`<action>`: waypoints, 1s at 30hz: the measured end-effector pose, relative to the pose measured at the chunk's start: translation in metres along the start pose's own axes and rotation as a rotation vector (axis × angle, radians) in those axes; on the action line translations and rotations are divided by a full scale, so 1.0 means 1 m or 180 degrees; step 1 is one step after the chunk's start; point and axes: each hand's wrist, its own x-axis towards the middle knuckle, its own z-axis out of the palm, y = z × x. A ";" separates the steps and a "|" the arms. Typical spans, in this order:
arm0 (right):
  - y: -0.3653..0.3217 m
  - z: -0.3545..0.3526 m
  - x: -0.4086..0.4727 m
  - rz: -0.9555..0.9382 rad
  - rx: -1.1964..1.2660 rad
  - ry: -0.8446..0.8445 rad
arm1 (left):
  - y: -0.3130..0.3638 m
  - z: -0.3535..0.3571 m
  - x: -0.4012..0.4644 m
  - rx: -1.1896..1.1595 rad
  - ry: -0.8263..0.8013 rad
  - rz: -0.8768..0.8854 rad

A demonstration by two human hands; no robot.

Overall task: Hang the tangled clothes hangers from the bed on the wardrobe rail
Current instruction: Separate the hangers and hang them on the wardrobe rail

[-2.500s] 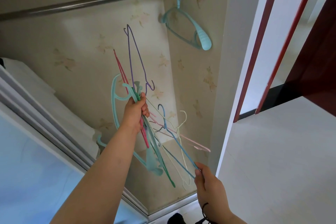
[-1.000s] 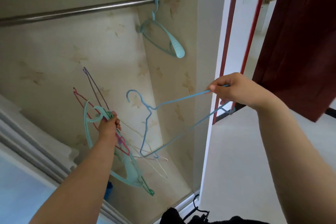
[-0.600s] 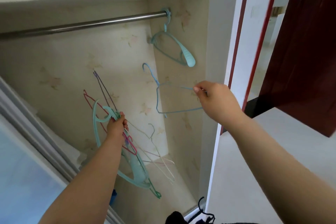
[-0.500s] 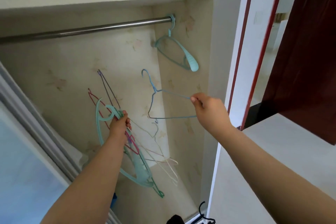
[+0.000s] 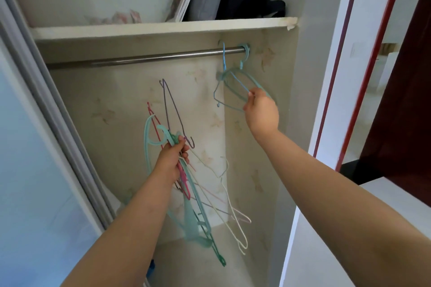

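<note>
Up at the far right end of the wardrobe rail (image 5: 163,57), a thin blue wire hanger (image 5: 224,70) is hooked over the metal bar, just beside a thicker teal plastic hanger (image 5: 245,53) that hangs against the side wall. The blue hanger's upper wire is pinched between the thumb and fingertips of the right hand (image 5: 261,112), which is raised with the arm stretched out from the near right. The blue hanger's frame is seen overlapping the teal one (whether the two touch cannot be told).

Lower and to the left, a tangled bundle of hangers (image 5: 186,182) is gripped by the left hand (image 5: 171,161), whose fingers are curled tightly round the gathered necks. From that fist a purple wire hanger (image 5: 171,109), a red one (image 5: 152,116) and a pale teal plastic hook (image 5: 149,130) are pointed upward, while a cream wire hanger (image 5: 235,221), a pink one and a dark green one (image 5: 217,249) are left dangling below, crossed over one another.

Behind all this the wardrobe's back wall (image 5: 116,100) is covered in pale leaf-patterned paper. Above the rail a shelf (image 5: 163,28) is loaded with a leaning flat board, grey folded items and something dark. At the near left a sliding door (image 5: 30,147) with a grey frame is seen, and to the right a white door jamb with dark red trim (image 5: 335,77).
</note>
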 end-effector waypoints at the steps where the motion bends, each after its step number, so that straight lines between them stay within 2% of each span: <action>1: 0.003 0.007 0.005 0.0062 -0.0102 -0.0168 | 0.003 0.000 -0.001 -0.0055 0.0001 -0.0022; 5: 0.030 0.019 0.015 0.0469 -0.0289 -0.0444 | 0.012 -0.001 -0.006 -0.0204 -0.0035 -0.0073; 9: 0.052 0.020 0.009 0.0644 0.0248 -0.0485 | 0.016 -0.004 -0.010 -0.0278 -0.0067 -0.0096; 10: 0.053 0.020 0.000 0.0493 0.0299 -0.0344 | 0.016 -0.006 -0.011 -0.0293 -0.0080 -0.0104; 13: 0.055 0.016 -0.043 -0.0456 -0.0004 0.0792 | 0.014 -0.011 -0.014 -0.0386 -0.0133 -0.0172; 14: 0.062 0.021 -0.062 -0.0651 -0.0061 0.0887 | 0.013 -0.012 -0.015 -0.0406 -0.0148 -0.0190; 15: 0.070 0.026 -0.083 -0.0691 -0.0060 0.0605 | 0.012 -0.013 -0.015 -0.0430 -0.0163 -0.0201; 16: 0.075 0.031 -0.104 -0.0468 -0.0056 -0.0012 | 0.011 -0.013 -0.016 -0.0478 -0.0192 -0.0212; 18: 0.091 0.047 -0.142 0.0506 -0.0323 -0.1687 | 0.010 -0.012 -0.019 -0.0634 -0.0277 -0.0235; 19: 0.100 0.055 -0.158 0.1011 -0.0289 -0.2333 | 0.010 -0.012 -0.021 -0.0707 -0.0313 -0.0242; 20: 0.107 0.061 -0.171 0.1375 -0.0066 -0.2703 | 0.010 -0.011 -0.023 -0.0756 -0.0345 -0.0249; 21: 0.112 0.066 -0.180 0.1576 0.0256 -0.2784 | 0.009 -0.012 -0.024 -0.0785 -0.0376 -0.0248; 23: 0.121 0.070 -0.187 0.1686 0.0761 -0.2400 | 0.007 -0.012 -0.026 -0.0803 -0.0481 -0.0229; 26: 0.127 0.060 -0.183 0.1629 0.0943 -0.1648 | 0.003 -0.013 -0.030 -0.0803 -0.0587 -0.0220; 30: 0.135 0.046 -0.177 0.1391 0.0844 -0.1316 | -0.004 -0.016 -0.031 -0.0881 -0.0531 -0.0346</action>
